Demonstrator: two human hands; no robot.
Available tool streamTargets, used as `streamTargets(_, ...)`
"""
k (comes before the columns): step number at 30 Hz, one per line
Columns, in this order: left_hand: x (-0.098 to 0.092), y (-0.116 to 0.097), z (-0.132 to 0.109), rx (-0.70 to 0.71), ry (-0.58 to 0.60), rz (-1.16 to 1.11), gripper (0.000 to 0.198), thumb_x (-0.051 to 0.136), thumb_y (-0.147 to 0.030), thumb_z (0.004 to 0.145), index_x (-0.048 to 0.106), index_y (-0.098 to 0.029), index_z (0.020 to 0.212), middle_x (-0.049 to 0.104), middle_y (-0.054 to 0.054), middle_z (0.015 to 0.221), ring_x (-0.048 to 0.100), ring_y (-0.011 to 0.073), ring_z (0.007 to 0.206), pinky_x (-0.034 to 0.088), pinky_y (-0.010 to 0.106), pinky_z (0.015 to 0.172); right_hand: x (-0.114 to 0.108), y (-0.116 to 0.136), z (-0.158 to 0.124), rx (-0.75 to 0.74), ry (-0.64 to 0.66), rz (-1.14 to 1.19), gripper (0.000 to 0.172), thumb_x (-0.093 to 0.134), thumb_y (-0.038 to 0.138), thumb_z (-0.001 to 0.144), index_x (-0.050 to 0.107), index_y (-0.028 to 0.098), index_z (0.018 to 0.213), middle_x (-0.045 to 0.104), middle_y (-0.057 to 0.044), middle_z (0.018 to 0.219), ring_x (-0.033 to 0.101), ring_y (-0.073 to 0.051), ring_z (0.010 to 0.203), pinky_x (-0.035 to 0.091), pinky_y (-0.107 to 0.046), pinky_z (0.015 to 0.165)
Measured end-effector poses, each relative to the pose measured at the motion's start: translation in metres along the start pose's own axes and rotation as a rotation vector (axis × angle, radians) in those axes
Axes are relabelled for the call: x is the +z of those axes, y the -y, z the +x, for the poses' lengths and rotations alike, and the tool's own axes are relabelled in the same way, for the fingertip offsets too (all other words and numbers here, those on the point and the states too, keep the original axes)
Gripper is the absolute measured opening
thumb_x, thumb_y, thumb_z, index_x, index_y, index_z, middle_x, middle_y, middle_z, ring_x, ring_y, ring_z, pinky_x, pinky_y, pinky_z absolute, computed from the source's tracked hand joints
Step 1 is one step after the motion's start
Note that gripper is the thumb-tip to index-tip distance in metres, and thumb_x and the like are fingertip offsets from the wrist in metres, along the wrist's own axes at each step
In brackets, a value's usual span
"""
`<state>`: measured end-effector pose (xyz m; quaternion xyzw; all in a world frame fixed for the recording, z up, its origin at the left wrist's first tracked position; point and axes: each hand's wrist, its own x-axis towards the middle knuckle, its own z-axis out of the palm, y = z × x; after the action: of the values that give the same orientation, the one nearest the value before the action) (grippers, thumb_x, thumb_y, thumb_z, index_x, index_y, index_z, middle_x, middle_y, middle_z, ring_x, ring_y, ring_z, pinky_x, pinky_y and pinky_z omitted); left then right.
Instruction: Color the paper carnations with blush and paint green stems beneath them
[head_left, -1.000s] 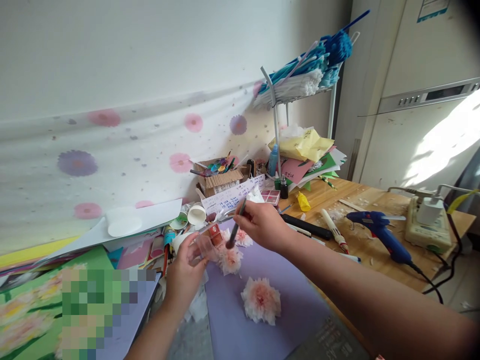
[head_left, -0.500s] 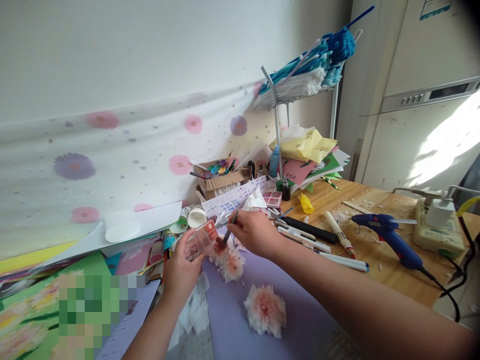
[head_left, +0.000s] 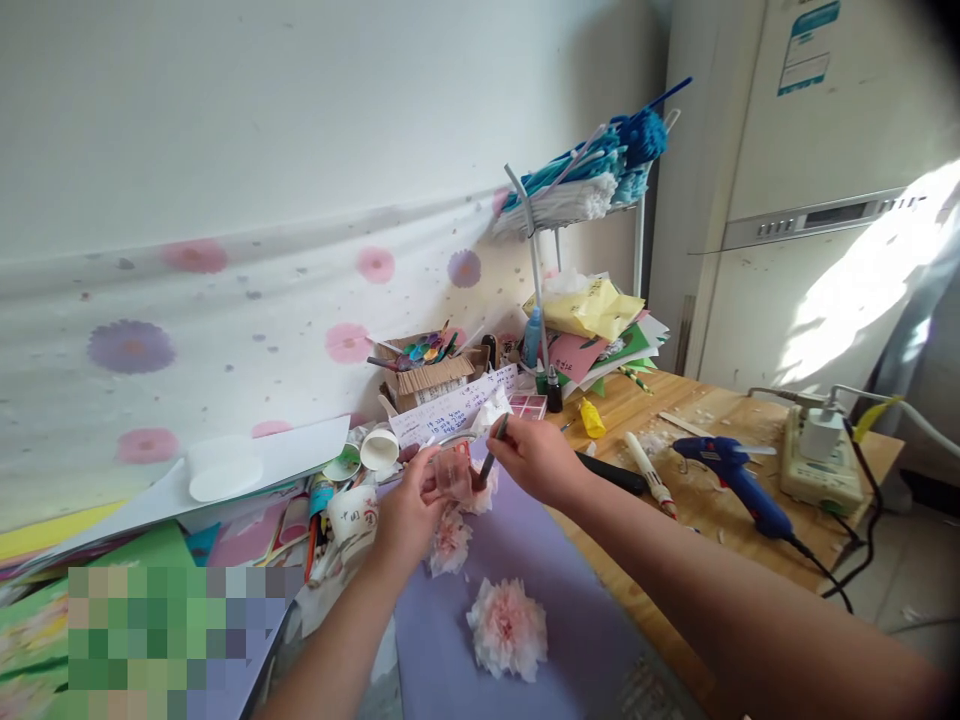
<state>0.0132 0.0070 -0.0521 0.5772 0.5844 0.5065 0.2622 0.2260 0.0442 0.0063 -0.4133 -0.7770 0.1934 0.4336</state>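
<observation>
My left hand [head_left: 409, 508] grips a small clear plastic case [head_left: 452, 474] with a red patch at its far edge, tilted above the flowers. My right hand [head_left: 541, 460] pinches the dark handle of a brush [head_left: 491, 456], its tip down beside the case, over a pale paper flower [head_left: 486, 496] partly hidden by the case and hand. Just below lies a second paper flower [head_left: 450, 543], pinkish at its middle. Closest to me is a larger white-and-pink paper flower [head_left: 508, 628]. All rest on a purple sheet [head_left: 577, 620].
To the right on the wooden table are a blue glue gun [head_left: 739, 480], a power strip [head_left: 814, 470] and a yellow tube [head_left: 591, 418]. Behind my hands stand a cardboard box [head_left: 431, 380] of tools and a white cup [head_left: 379, 450]. A paper cup [head_left: 352, 515] is beside my left forearm.
The view has shifted a little. Both hands, with case and brush, have moved rightward over the sheet, from above one flower toward another. More of the second flower shows.
</observation>
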Motion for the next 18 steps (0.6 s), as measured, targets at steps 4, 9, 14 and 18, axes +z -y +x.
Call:
streamTargets(4, 0.000, -0.013, -0.013, -0.041, 0.067, -0.197, 0.040, 0.070, -0.029, 0.093, 0.056, -0.018, 0.130, 0.070, 0.007, 0.114, 0.071, 0.0237, 0.093, 0.060, 0.044, 0.082, -0.022, 0.000, -0.016, 0.014, -0.085, 0.083, 0.014, 0.053, 0.030, 0.087, 0.056, 0.021, 0.077, 0.059, 0.000, 0.061, 0.055, -0.015, 0.057, 0.041, -0.025, 0.056)
streamTargets(9, -0.010, -0.026, -0.047, -0.086, 0.049, -0.387, 0.083, 0.095, -0.029, 0.057, 0.052, -0.023, 0.127, 0.075, 0.003, 0.104, 0.072, 0.0271, 0.101, 0.059, 0.034, 0.082, -0.045, 0.005, -0.048, -0.033, -0.074, 0.416, 0.017, 0.052, 0.036, 0.091, 0.055, 0.021, 0.083, 0.062, -0.001, 0.062, 0.061, -0.016, 0.058, 0.049, -0.028, 0.058)
streamTargets(14, -0.016, -0.024, -0.074, -0.128, 0.011, -0.439, 0.076, 0.093, -0.025, 0.057, 0.056, -0.025, 0.124, 0.076, 0.004, 0.114, 0.071, 0.0257, 0.108, 0.058, 0.031, 0.088, -0.048, 0.008, -0.074, -0.101, -0.008, 0.435, 0.013, 0.055, 0.031, 0.093, 0.061, 0.020, 0.089, 0.067, -0.003, 0.072, 0.064, -0.016, 0.065, 0.051, -0.028, 0.060)
streamTargets(18, -0.018, -0.023, -0.090, -0.154, -0.026, -0.419, 0.079, 0.094, -0.022, 0.056, 0.055, -0.027, 0.125, 0.075, 0.006, 0.121, 0.071, 0.0279, 0.110, 0.059, 0.034, 0.089, -0.050, 0.018, -0.086, -0.148, 0.001, 0.382, 0.012, 0.054, 0.027, 0.093, 0.062, 0.020, 0.089, 0.067, -0.003, 0.072, 0.065, -0.016, 0.067, 0.051, -0.028, 0.061)
